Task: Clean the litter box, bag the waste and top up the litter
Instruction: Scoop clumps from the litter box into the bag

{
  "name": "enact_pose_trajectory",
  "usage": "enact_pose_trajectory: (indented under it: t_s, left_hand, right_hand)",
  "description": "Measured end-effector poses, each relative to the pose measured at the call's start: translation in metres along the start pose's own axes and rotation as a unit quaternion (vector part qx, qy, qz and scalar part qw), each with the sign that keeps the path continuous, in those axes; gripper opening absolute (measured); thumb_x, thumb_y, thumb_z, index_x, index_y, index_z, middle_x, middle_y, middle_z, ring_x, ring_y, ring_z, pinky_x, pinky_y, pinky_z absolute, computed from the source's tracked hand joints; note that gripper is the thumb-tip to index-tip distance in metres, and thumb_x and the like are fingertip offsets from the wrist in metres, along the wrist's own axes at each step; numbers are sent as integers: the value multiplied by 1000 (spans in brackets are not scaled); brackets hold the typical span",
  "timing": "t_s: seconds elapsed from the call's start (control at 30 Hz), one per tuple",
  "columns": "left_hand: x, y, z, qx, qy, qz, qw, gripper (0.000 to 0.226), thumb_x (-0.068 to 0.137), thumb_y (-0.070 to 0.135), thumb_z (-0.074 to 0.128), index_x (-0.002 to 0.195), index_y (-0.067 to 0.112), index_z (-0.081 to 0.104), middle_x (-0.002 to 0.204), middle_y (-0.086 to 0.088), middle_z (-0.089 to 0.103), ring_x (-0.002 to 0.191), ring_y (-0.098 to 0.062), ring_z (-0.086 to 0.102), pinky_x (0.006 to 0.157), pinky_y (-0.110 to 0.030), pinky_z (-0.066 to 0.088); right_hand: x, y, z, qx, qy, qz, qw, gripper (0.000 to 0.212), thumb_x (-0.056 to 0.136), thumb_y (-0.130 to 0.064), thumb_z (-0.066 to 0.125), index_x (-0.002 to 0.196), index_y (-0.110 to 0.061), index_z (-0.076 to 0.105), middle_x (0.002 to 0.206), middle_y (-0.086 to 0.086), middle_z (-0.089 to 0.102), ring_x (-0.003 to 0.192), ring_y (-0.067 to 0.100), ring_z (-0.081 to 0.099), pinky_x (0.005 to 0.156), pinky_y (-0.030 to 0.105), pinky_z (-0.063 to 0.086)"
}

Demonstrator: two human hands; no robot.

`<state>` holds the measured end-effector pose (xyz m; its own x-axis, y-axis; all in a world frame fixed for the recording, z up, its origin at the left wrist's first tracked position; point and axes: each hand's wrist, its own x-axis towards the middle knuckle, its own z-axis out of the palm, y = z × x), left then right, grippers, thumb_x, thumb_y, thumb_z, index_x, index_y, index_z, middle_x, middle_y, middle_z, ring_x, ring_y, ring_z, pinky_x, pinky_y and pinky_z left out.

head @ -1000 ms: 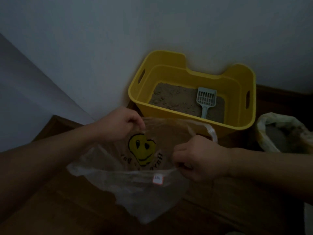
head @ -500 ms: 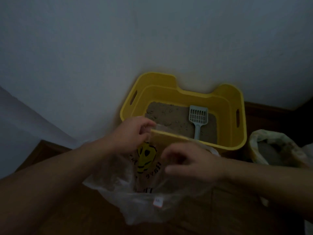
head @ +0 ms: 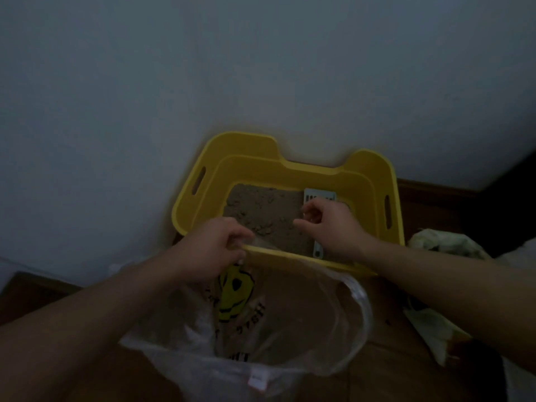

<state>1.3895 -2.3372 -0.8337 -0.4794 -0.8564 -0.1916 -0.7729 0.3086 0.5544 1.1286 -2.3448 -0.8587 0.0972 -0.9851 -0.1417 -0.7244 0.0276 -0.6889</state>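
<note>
My left grip [head: 216, 246] is closed in a pinch on the upper edge of the clear plastic bag [head: 200, 352], thumb and curled fingers holding that edge up right at the near rim of the yellow litter box [head: 290, 166]. The bag hangs open below my forearm over the wooden floor [head: 380, 369], its mouth wide, a yellow smiley face [head: 233, 294] and dark lettering printed on the side by my wrist, and a small white tag low on its near edge. The litter box stands just beyond the bag, against the pale wall [head: 261, 68], with a slot handle in each short side and brown, lumpy litter [head: 261, 210] covering its bottom. My right grip [head: 327, 224] is inside the box above the litter, fingers loosely curled and thumb out toward the left, over the pale scoop [head: 319, 195]; I cannot tell whether it has hold of the handle, since only the slotted head and the handle's tip show. At the far right a crumpled pale sack [head: 443, 246] sits on the floor beside the box.
</note>
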Motion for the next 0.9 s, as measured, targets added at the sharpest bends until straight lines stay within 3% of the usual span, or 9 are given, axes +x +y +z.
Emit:
enact_pose_trajectory:
  t_s: [0.1, 0.23, 0.43, 0.5, 0.6, 0.8, 0.9]
  left_hand:
    - [3, 1, 1, -21, 4, -13, 1000, 26, 84, 13, 75, 109, 20, 72, 86, 12, 56, 83, -9, 61, 82, -32, 52]
    - [8, -4, 7, -49, 1, -34, 998, 20, 86, 15, 74, 105, 22, 73, 85, 11, 55, 76, -1, 57, 68, -9, 40]
    - [12, -11, 8, -74, -11, -33, 997, 18, 86, 13, 74, 102, 22, 74, 83, 10, 56, 75, 5, 57, 66, -9, 41]
    - [12, -14, 8, -76, -11, -33, 996, 19, 85, 14, 76, 99, 26, 75, 83, 11, 57, 77, 3, 58, 68, -10, 42]
    - [12, -16, 10, -90, -10, -30, 995, 19, 83, 16, 77, 95, 30, 74, 80, 10, 57, 77, -1, 60, 67, -10, 42]
    - [5, -12, 5, -98, -21, -36, 994, 17, 84, 15, 77, 97, 26, 75, 80, 12, 55, 77, 2, 57, 72, -14, 43]
    - [6, -8, 2, -97, -18, -52, 994, 19, 82, 16, 78, 100, 24, 76, 82, 12, 56, 78, 0, 59, 76, -17, 46]
  right_hand:
    - [12, 17, 4, -63, 1, 40, 997, 21, 89, -39, 69, 92, -22, 57, 85, -4, 60, 79, 13, 59, 66, 28, 49]
    - [28, 36, 12, -141, -54, 122, 981, 28, 88, -43, 70, 88, -17, 59, 84, 3, 64, 77, 17, 62, 72, 39, 59]
    - [50, 49, 26, -217, -114, 183, 952, 39, 83, -52, 71, 80, -16, 58, 79, 3, 62, 71, 15, 61, 55, 28, 49]
    - [54, 53, 30, -229, -140, 189, 945, 35, 84, -45, 73, 74, -17, 56, 78, 3, 61, 72, 15, 61, 52, 26, 46]
    - [59, 58, 35, -230, -166, 211, 935, 20, 87, -30, 71, 82, -15, 59, 85, 5, 62, 77, 16, 64, 51, 25, 47]
    - [59, 53, 31, -174, -124, 241, 947, 16, 86, -24, 70, 91, -12, 62, 85, 5, 63, 74, 16, 64, 52, 26, 52]
    - [52, 46, 23, -128, -71, 247, 958, 31, 82, -26, 75, 102, -9, 59, 93, 3, 64, 83, 19, 67, 60, 30, 57]
